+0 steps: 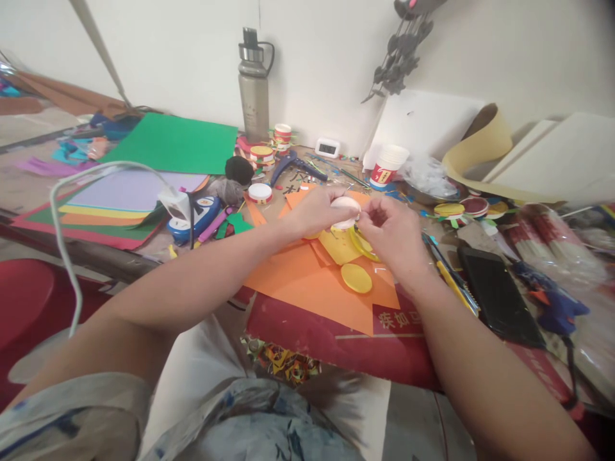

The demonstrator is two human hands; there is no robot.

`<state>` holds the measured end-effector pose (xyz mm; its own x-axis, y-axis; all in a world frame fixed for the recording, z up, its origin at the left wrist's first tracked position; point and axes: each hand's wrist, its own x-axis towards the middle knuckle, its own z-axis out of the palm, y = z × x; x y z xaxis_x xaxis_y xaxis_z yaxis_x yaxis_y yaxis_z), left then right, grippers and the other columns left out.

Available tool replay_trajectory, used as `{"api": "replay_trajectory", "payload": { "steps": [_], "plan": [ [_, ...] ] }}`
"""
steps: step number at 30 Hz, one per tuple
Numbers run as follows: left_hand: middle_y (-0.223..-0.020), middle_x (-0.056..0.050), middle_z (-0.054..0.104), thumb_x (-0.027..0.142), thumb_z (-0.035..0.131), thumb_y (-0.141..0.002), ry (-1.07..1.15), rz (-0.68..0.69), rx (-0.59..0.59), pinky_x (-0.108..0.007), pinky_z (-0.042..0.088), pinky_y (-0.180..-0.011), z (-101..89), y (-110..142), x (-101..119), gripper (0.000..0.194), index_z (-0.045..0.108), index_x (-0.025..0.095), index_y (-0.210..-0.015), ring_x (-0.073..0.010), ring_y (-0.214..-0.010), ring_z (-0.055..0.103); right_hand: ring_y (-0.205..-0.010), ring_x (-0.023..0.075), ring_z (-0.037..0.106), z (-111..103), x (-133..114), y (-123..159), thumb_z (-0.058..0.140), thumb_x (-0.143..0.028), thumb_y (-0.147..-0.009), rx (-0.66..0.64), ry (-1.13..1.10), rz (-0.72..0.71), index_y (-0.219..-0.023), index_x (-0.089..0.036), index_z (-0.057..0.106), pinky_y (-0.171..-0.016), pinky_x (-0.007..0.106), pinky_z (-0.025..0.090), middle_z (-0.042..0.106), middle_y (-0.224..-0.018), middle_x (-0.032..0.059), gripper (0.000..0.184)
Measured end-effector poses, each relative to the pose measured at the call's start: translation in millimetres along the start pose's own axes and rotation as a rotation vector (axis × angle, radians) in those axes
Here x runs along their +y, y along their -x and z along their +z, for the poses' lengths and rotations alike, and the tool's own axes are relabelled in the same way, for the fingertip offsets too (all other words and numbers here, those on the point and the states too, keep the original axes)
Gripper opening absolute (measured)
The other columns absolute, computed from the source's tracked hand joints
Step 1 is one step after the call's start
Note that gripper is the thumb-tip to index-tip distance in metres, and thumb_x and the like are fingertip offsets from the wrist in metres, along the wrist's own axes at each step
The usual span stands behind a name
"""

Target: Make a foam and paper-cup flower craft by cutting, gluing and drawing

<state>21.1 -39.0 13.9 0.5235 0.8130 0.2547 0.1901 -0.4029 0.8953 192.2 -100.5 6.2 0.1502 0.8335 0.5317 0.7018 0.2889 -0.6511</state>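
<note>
Over the orange sheets (pixel 307 288), my left hand (pixel 319 208) is closed on a small round whitish piece (pixel 344 206), perhaps the end of a paper cup. My right hand (pixel 391 230) pinches at the right edge of that piece; anything between its fingertips is too small to make out. Just below my hands lie yellow paper (pixel 339 246) and a yellow ring (pixel 364 244), partly hidden by my right hand. Nearer to me, a yellow disc (pixel 356 278) rests flat on the orange sheet.
Behind my hands stand a paper cup (pixel 387 168), a bottle (pixel 254 96) and a small clock (pixel 327 148). Coloured sheets (pixel 177 144) and a glue gun (pixel 298 168) lie left and behind. On the right are a phone (pixel 497 294) and a cutter knife (pixel 454 285).
</note>
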Motion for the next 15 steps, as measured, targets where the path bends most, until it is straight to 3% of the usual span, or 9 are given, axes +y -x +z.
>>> {"api": "replay_trajectory", "payload": {
  "steps": [8,12,15],
  "plan": [
    [-0.079,0.001,0.065,0.021,0.066,-0.085,-0.225,0.264,0.07,-0.029,0.041,-0.075,-1.7,1,-6,0.008,0.064,0.017,-0.078,-0.0126,-0.078,0.055,-0.053,0.01,0.035,-2,-2,-6,0.069,-0.028,-0.074,-0.223,-0.472,0.453,-0.068,-0.024,0.057,-0.052,0.027,0.026,0.046,-0.058,-0.0061,0.013],
    [-0.075,0.003,0.061,0.019,0.069,-0.084,-0.108,0.19,0.142,-0.025,0.041,-0.069,-2.3,1,-2,0.015,0.06,0.018,-0.073,-0.0104,-0.073,0.054,-0.059,0.0084,0.04,-7,-4,-8,0.077,-0.029,-0.068,-0.359,-0.725,0.446,-0.065,-0.022,0.055,-0.054,0.024,0.031,0.048,-0.065,-0.0039,0.023],
    [-0.075,0.003,0.062,0.025,0.073,-0.089,0.119,0.061,0.183,-0.022,0.044,-0.061,-9.7,-4,-2,0.017,0.062,0.017,-0.079,-0.009,-0.068,0.057,-0.06,0.0095,0.042,-13,-2,-8,0.08,-0.035,-0.072,-0.427,-0.704,0.395,-0.07,-0.022,0.058,-0.055,0.024,0.036,0.049,-0.067,-0.0032,0.025]
  ]
}}
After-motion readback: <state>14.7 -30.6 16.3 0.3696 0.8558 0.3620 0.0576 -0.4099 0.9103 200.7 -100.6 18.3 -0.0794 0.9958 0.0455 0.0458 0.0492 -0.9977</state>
